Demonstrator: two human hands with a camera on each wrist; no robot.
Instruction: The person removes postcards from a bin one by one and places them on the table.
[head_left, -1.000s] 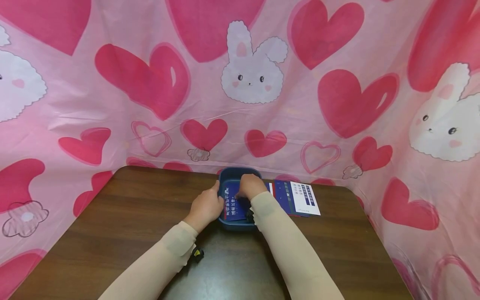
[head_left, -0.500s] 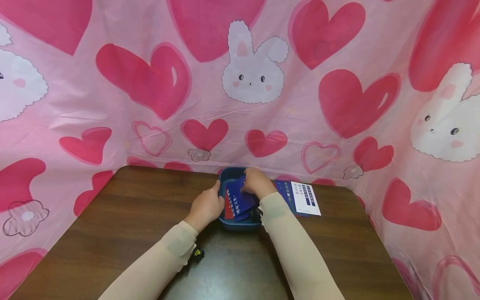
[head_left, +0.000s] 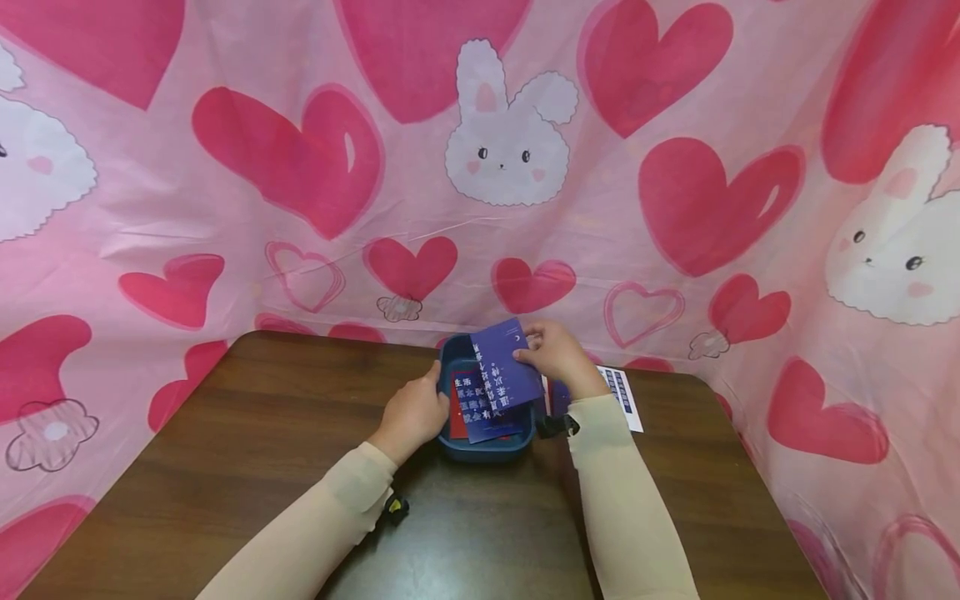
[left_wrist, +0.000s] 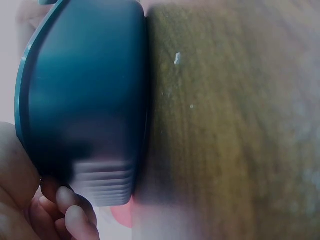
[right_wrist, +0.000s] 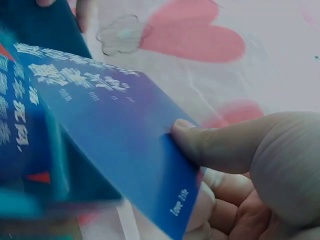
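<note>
A small dark blue tray (head_left: 452, 353) stands on the brown table near its far edge, with several blue and red cards (head_left: 480, 412) in it. My right hand (head_left: 551, 354) pinches one blue card (head_left: 506, 365) with white lettering by its edge and holds it tilted just above the tray; the right wrist view shows my thumb (right_wrist: 210, 145) pressed on that card (right_wrist: 115, 130). My left hand (head_left: 412, 410) grips the tray's left side, and in the left wrist view its fingers (left_wrist: 70, 210) curl under the tray's wall (left_wrist: 85, 95).
More cards (head_left: 622, 392), white and blue, lie on the table (head_left: 225, 433) right of the tray, partly behind my right wrist. A small black and yellow thing (head_left: 395, 506) sits under my left sleeve. Pink cloth with hearts and bunnies (head_left: 502, 125) walls the table.
My right hand, which was down inside the tray, has taken one blue card and raised it up and to the right. The left hand has stayed on the tray.
</note>
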